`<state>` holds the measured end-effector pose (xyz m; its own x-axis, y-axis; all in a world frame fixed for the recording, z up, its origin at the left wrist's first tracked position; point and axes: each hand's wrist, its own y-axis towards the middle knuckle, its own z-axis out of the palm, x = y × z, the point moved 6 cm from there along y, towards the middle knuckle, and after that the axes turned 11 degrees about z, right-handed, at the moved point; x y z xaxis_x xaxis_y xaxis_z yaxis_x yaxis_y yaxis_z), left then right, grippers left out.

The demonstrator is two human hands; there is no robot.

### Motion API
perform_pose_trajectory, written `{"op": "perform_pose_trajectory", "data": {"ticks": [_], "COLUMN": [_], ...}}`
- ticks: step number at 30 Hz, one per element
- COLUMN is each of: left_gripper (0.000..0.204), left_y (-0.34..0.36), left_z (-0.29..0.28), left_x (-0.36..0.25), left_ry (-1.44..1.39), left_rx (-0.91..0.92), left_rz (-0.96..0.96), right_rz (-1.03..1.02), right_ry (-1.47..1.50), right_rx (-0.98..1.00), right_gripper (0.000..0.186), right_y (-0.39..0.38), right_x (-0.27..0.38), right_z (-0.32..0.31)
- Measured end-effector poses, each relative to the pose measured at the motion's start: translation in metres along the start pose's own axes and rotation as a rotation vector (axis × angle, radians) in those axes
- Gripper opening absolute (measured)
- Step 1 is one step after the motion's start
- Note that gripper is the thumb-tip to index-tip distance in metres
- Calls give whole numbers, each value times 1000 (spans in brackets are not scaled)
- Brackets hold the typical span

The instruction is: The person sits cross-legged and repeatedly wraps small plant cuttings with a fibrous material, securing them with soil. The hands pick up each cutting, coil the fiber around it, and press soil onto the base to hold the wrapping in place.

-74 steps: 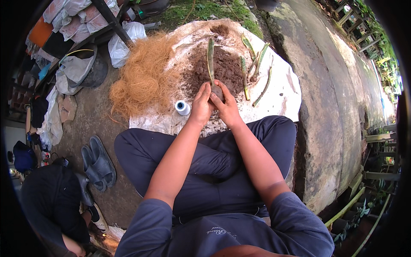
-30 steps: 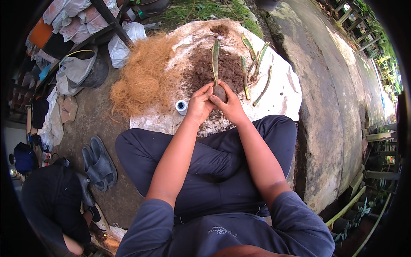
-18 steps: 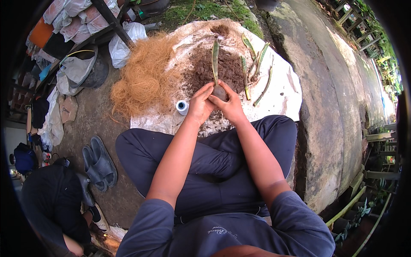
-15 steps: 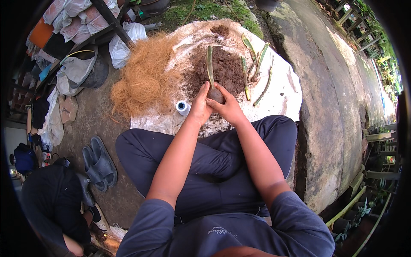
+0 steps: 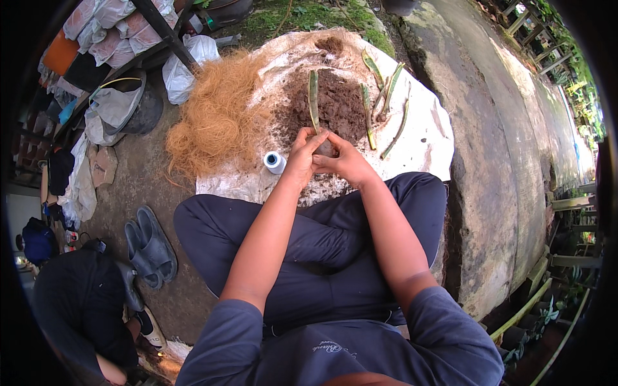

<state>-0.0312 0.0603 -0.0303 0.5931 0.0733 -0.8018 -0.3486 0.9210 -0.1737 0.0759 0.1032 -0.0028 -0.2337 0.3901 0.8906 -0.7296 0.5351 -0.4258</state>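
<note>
Over the near edge of a soil heap [image 5: 344, 106], both my hands are closed round a ball of dark soil [image 5: 327, 150]. A long green leaf cutting [image 5: 313, 96] with pale edges stands upright out of it. My left hand [image 5: 300, 161] wraps the ball's left side, its fingertips at the leaf's base. My right hand [image 5: 347, 162] cups the other side, with its fingers meeting the left ones on top. Most of the ball is hidden by my fingers. A spool of white thread [image 5: 275, 162] stands just left of my left hand.
A pale sheet [image 5: 425, 145] lies under everything. Loose brown coconut fibre [image 5: 215, 119] is heaped at left; several leaf cuttings [image 5: 367, 116] lie at right. Grey slippers [image 5: 151, 244] sit on the ground at left. Another person [image 5: 80, 309] is at lower left.
My fingers have closed further over the top of the soil ball, round the leaf's base, so less of the ball shows. The leaf has shifted slightly left.
</note>
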Motion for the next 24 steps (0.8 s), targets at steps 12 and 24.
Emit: {"op": "perform_pose_trajectory", "data": {"ticks": [12, 24], "left_gripper": [17, 10], "left_y": [6, 5], "left_z": [-20, -28], "left_x": [-16, -15], "left_ry": [92, 198], "left_rx": [-129, -247], "left_rz": [80, 135], "right_rz": [171, 221], "right_ry": [105, -989], "right_rx": [-585, -619], "right_gripper": [24, 19], "right_y": [7, 47], "right_x": [-35, -77], "right_z": [-121, -98]}}
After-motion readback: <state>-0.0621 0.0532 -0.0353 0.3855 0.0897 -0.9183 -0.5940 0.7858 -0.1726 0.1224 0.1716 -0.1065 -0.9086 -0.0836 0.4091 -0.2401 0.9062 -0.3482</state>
